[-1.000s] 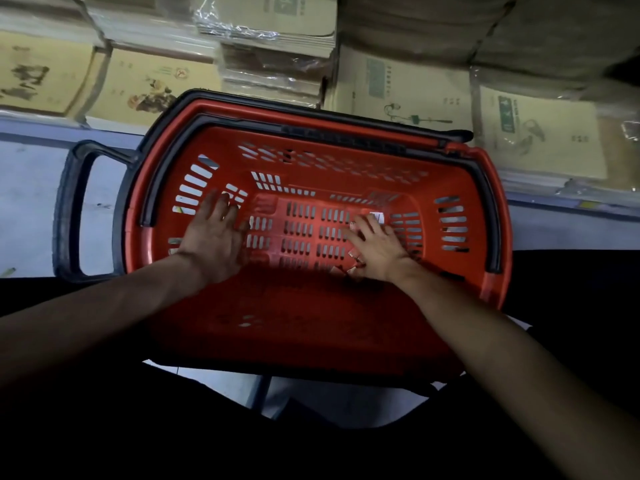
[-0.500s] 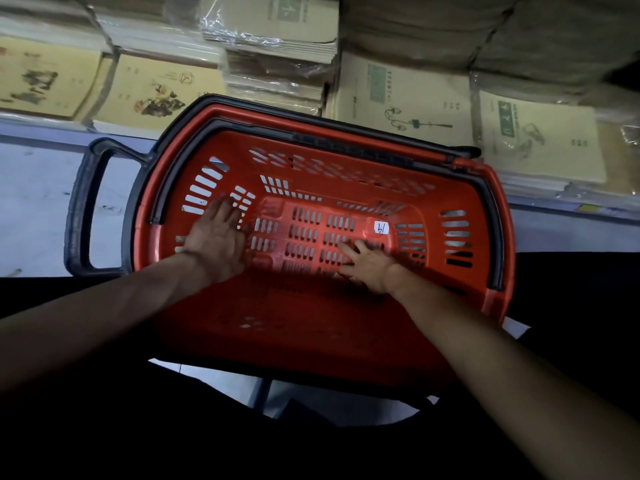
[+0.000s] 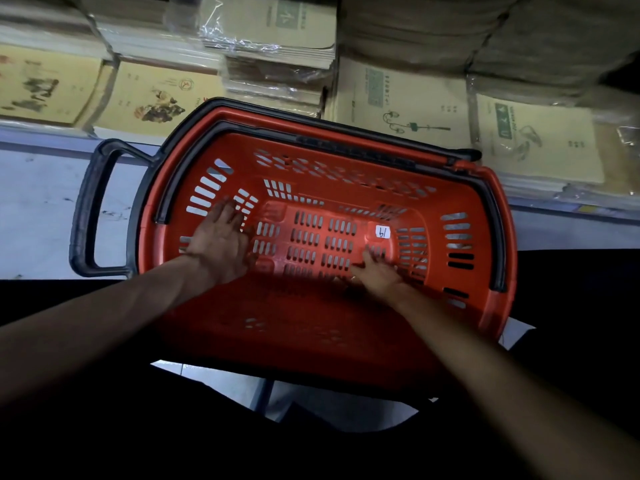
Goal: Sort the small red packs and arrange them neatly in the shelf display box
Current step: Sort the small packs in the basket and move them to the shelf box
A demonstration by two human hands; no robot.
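A red plastic basket (image 3: 485,216) with a black rim sits in front of me, tilted toward me. Both my hands are down inside it. My left hand (image 3: 221,242) lies flat on the left part of the slotted floor, fingers straight and together. My right hand (image 3: 377,271) rests on the floor at the right, near the front wall, with its fingers pressed down. A small pale bit (image 3: 337,280) shows beside its thumb; whatever is under the palm is hidden. No red pack is plainly visible, and no display box is in view.
A white sticker (image 3: 382,232) marked 19 is on the basket floor. The black pull handle (image 3: 86,209) juts out to the left over a pale floor. Behind the basket, a low shelf holds stacks of wrapped tan notebooks (image 3: 408,98).
My right hand has slid back toward me along the basket floor, uncovering the white sticker. My left hand has stayed in place. The view has shifted slightly.
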